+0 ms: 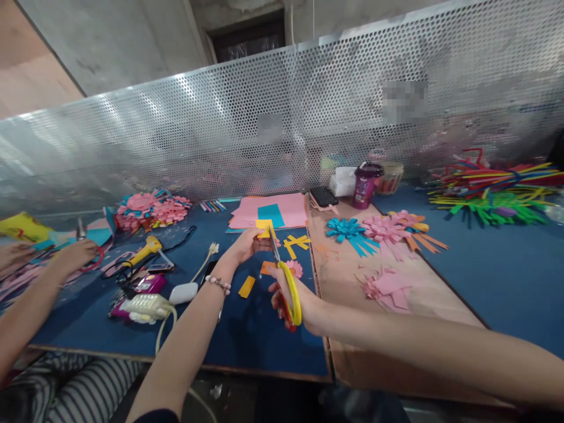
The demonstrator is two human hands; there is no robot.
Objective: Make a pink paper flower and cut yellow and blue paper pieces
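Note:
My left hand [247,245] pinches a small piece of yellow paper [264,225] above the blue tabletop. In my right hand [288,294] is a pair of scissors [291,288] with yellow and red handles, its blades reaching up to the yellow paper's edge. Yellow paper strips [296,243] lie crossed just right of the blades. Below my left hand rests another yellow piece [247,286]. An orange scrap [267,268] and a pink paper flower [294,268] sit partly behind my right hand. Beyond them, a teal sheet [271,215] lies on stacked pink paper [291,205].
At left, a co-worker's hand [79,255] holds red-handled scissors. A yellow glue gun [150,249], a power strip [145,308] and cords are between us. To the right are paper flowers [383,232], a purple cup [365,187] and bundled colored strips [497,188]. A perforated metal screen [238,129] stands behind.

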